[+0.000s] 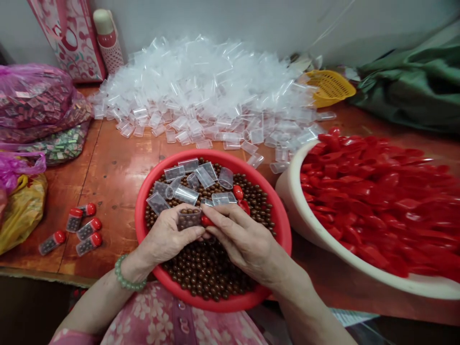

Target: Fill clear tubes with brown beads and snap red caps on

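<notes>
My left hand (166,238) is closed around a clear plastic tube (189,219) filled with brown balls, its end turned to the right. At that end, my right hand (244,237) pinches a small red cap (206,221); whether the cap is seated cannot be seen behind the fingers. Both hands are over a red basin (283,230) of brown balls (204,273). Several empty clear tubes (186,194) lie on the balls, with a loose red cap (237,192) near the basin's right side.
Filled, red-capped tubes (88,243) lie on the wooden table (111,177) at left, near plastic bags (36,100). A heap of clear tubes (215,86) spreads along the back. At right stands a white tub (293,191) of red caps (377,191), with a yellow basket (328,86) behind.
</notes>
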### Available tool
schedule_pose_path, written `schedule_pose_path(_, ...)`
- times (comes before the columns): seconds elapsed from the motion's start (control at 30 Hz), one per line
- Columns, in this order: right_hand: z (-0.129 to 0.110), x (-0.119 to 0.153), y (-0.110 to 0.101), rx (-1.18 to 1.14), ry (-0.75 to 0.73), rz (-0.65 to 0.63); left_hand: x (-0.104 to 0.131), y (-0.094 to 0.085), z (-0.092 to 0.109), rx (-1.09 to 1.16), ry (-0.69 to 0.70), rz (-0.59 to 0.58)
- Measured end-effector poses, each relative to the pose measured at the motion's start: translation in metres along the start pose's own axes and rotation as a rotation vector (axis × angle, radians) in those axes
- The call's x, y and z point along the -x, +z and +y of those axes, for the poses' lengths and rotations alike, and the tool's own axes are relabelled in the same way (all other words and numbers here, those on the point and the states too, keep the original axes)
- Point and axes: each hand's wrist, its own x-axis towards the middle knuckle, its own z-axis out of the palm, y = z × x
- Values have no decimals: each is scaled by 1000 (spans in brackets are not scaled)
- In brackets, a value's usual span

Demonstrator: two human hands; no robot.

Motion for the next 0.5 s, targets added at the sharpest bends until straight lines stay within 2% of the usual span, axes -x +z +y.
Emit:
schedule_pose_path(0.2,2,-14,-9,-205,255,77,-1,-2,-5,12,-72,-221)
schedule_pose_path(0.5,-4,-35,-1,-234,137,-12,-3,-6,-8,67,-78,-255)
